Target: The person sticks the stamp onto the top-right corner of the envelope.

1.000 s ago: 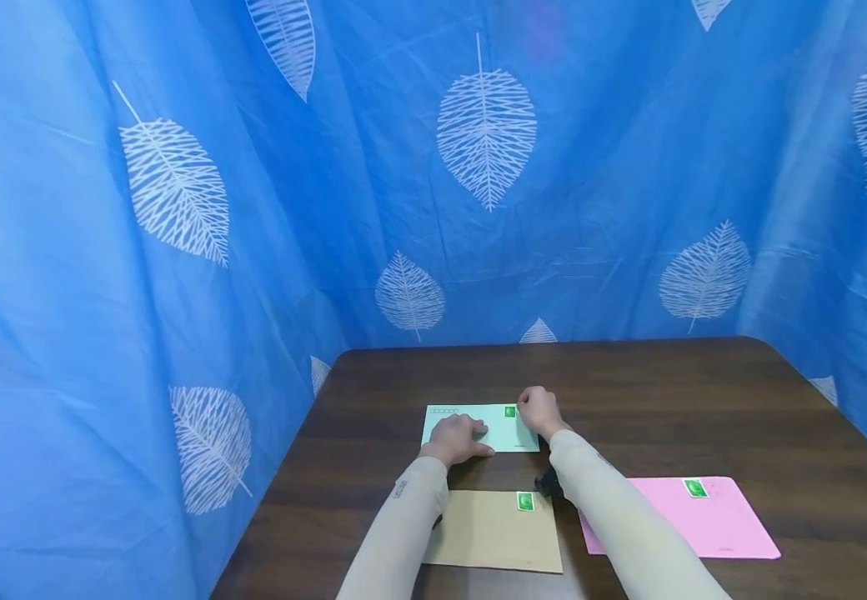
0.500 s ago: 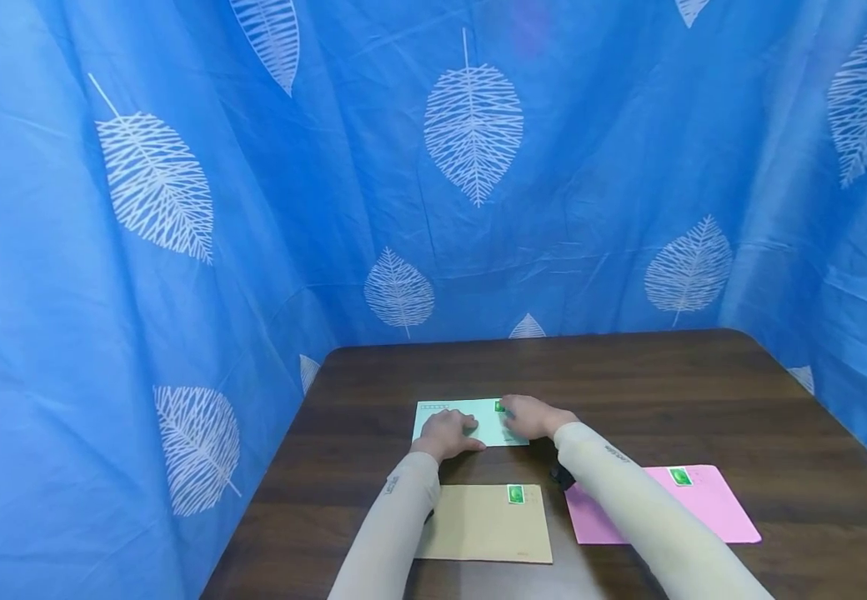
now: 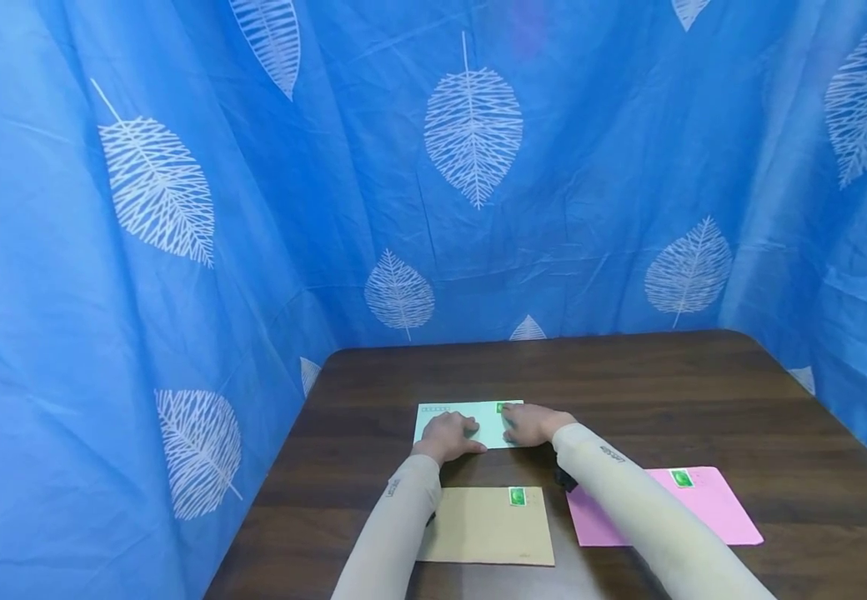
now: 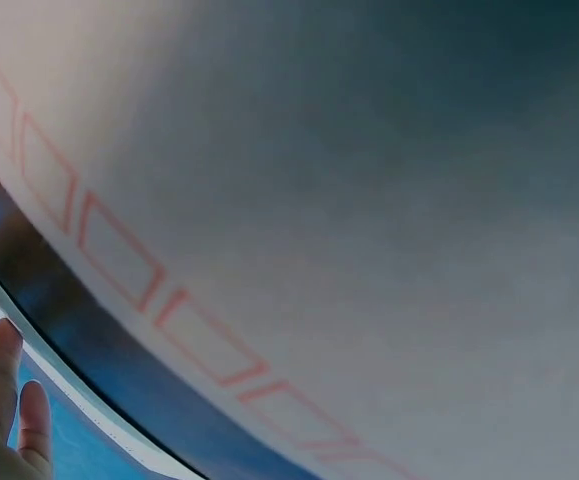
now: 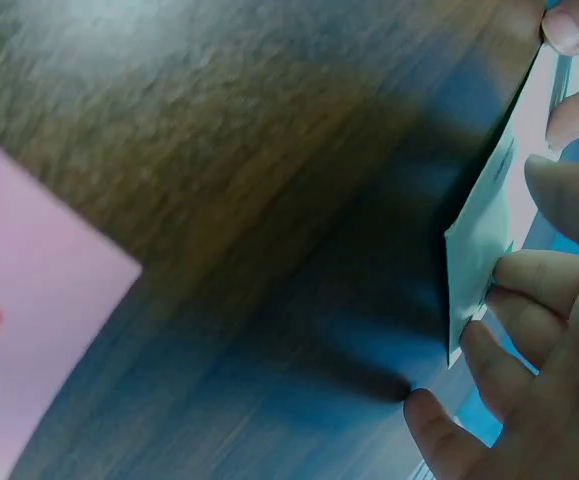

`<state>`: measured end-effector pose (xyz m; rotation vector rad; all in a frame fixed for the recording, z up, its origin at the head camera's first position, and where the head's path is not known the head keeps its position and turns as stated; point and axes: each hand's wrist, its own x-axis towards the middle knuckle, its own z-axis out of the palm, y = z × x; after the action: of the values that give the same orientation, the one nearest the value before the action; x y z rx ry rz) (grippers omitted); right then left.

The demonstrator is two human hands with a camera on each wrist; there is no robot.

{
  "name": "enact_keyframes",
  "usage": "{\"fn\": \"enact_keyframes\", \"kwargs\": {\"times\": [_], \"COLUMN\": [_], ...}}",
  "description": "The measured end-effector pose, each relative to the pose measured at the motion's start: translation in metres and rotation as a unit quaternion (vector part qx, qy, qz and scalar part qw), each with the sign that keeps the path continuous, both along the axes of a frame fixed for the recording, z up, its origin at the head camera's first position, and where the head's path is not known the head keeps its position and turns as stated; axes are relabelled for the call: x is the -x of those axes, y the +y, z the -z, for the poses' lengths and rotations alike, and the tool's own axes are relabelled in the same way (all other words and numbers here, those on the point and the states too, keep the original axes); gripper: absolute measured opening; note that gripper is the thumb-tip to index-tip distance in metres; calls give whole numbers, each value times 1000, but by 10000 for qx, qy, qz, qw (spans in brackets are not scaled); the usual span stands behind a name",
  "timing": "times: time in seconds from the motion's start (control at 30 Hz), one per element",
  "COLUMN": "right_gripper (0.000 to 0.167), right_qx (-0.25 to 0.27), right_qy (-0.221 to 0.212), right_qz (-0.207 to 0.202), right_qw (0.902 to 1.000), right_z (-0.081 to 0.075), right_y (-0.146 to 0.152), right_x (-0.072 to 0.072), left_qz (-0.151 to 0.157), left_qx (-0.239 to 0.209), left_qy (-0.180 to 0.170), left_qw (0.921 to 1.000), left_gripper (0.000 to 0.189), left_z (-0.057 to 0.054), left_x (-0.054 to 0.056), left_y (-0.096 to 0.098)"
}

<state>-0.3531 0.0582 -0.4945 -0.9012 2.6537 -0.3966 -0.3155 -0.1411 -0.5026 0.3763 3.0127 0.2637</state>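
A mint-green envelope lies flat toward the far side of the table, with a small green stamp in its upper right corner. My left hand rests on its left part, thumb out to the right. On its right end lies my right hand, fingertips on or beside the stamp, which they partly cover. Seen from the right wrist, the right fingers spread loosely over the envelope's end, one fingertip on the wood. Printed red boxes on the envelope fill part of the left wrist view.
Nearer me lies a tan envelope with a green stamp. A pink envelope, also stamped, lies to the right, partly under my right forearm. The dark wooden table ends at a blue curtain with white leaf prints.
My right hand, bent at the envelope's upper right corner a second ago, has come down flatter over the stamp and right end. The left hand stays put on the envelope. The head view shifted slightly.
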Motion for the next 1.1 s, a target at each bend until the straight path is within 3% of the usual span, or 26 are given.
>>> {"fn": "enact_keyframes", "kwargs": {"times": [0.33,1.1], "right_gripper": [59,67], "right_qx": [262,396], "right_qy": [-143,-161], "right_qz": [203,321], "right_qw": [9993,9986], "right_z": [3,7], "right_y": [3,7], "right_x": [-2,-3], "left_qz": [-133,-102], "left_qx": [-96,-140], "left_qy": [-156,-41], "left_qw": [9997,9998], "left_gripper": [51,52], "left_z": [0,6], "left_x": [-2,2], "left_y": [0,-1]}}
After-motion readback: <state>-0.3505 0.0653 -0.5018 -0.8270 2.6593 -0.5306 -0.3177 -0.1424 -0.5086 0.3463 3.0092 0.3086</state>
